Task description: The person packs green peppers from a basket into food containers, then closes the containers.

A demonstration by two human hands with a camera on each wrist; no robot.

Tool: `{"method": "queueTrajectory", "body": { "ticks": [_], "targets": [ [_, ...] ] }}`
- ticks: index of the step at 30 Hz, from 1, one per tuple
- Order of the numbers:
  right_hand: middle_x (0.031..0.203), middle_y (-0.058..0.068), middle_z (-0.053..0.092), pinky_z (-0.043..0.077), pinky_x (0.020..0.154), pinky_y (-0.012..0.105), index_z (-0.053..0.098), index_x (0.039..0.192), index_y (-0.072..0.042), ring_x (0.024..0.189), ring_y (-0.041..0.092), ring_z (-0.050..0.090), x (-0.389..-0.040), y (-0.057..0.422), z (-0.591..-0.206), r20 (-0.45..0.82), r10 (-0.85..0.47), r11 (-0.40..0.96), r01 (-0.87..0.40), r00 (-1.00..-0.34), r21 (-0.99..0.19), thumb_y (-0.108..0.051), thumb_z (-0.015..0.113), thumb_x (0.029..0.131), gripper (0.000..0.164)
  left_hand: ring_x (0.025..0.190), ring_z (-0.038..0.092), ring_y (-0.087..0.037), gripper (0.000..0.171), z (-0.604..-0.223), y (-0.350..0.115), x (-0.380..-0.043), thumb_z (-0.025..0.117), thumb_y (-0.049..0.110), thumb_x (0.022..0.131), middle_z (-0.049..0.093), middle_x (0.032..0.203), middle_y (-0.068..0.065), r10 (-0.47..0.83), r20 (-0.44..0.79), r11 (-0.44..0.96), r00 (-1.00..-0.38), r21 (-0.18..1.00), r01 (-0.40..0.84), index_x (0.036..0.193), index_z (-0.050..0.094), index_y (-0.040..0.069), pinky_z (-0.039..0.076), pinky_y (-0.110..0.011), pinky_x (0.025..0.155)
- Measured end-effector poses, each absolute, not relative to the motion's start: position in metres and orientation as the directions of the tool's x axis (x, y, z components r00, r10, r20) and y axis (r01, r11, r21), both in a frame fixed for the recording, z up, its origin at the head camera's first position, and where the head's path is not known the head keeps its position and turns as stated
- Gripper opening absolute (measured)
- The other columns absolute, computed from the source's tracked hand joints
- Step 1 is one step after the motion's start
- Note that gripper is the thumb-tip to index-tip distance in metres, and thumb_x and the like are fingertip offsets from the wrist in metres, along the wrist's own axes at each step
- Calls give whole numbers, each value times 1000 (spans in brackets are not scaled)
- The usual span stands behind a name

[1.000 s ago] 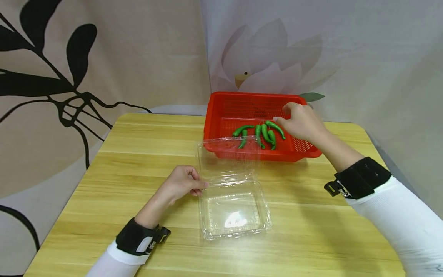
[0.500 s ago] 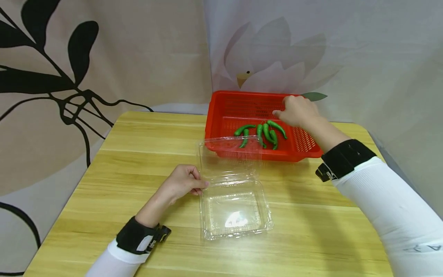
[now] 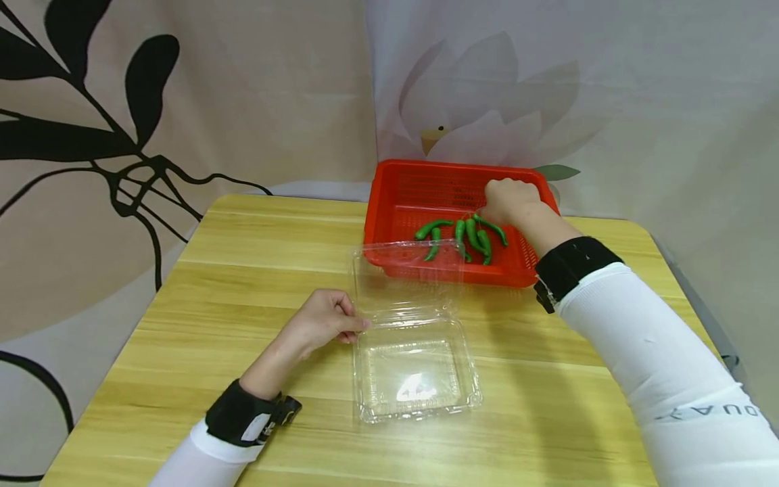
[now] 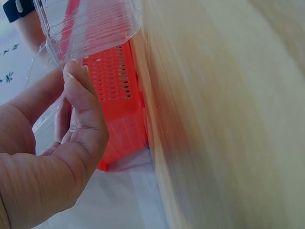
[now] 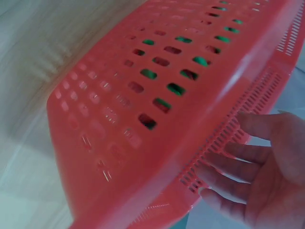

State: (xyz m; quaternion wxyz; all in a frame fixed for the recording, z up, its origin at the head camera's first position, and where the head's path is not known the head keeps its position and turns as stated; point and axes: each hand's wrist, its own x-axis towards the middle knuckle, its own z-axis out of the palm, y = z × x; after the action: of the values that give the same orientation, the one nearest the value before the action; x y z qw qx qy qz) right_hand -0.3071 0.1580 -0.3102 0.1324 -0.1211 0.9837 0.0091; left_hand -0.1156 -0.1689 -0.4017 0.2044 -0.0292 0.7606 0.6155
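- Red plastic is forming the slotted basket, which is sitting near the back edge of the wood-grain table.
- Several green chilli peppers are lying inside it, mostly toward the near side.
- The right hand is hovering just beside them over the basket, its fingers curving loosely apart and gripping nothing; I'm not seeing whether any fingertip is touching a chilli.
- The left hand is pinching the left edge of a clear plastic clamshell container near its hinge, well apart from the right.
- The container is standing open, its raised lid overlapping the basket's near wall from the head view; I'm not making out any contact.
- Dark lettering is running across the white right sleeve: "DU" is showing, the rest being too turned to read.
- Black straps are wrapping both wrists.
- Behind, a printed cloth is hanging, showing black leaves and a pale lotus.
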Motion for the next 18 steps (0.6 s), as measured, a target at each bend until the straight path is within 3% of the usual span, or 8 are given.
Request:
{"method": "queueTrajectory", "body": {
  "ticks": [6, 12, 18],
  "targets": [
    [80, 8, 49, 52, 73, 46, 62, 89, -5, 82, 32, 56, -310, 154, -319, -306, -229, 969, -246, -924, 19, -21, 60, 98, 18, 61, 67, -18, 23, -401, -170, -115, 79, -5, 89, 74, 82, -18, 208, -351, 239, -913, 923, -301, 83, 58, -2, 62, -32, 60],
    [93, 12, 60, 56, 80, 49, 67, 102, -3, 89, 32, 59, -314, 153, -329, -358, -249, 958, -284, -900, 48, -14, 61, 97, 14, 61, 67, -18, 23, -401, -170, -115, 79, -5, 89, 74, 83, -21, 203, -358, 240, -911, 921, -308, 82, 58, -2, 62, -33, 61],
    [89, 12, 57, 53, 76, 43, 65, 100, -3, 87, 31, 58, -316, 150, -333, -409, -261, 948, -312, -874, 63, -12, 64, 95, 10, 62, 67, -19, 23, -401, -170, -116, 79, -6, 90, 74, 84, -20, 201, -360, 242, -911, 919, -310, 83, 57, -2, 62, -34, 63]
  ]
}}
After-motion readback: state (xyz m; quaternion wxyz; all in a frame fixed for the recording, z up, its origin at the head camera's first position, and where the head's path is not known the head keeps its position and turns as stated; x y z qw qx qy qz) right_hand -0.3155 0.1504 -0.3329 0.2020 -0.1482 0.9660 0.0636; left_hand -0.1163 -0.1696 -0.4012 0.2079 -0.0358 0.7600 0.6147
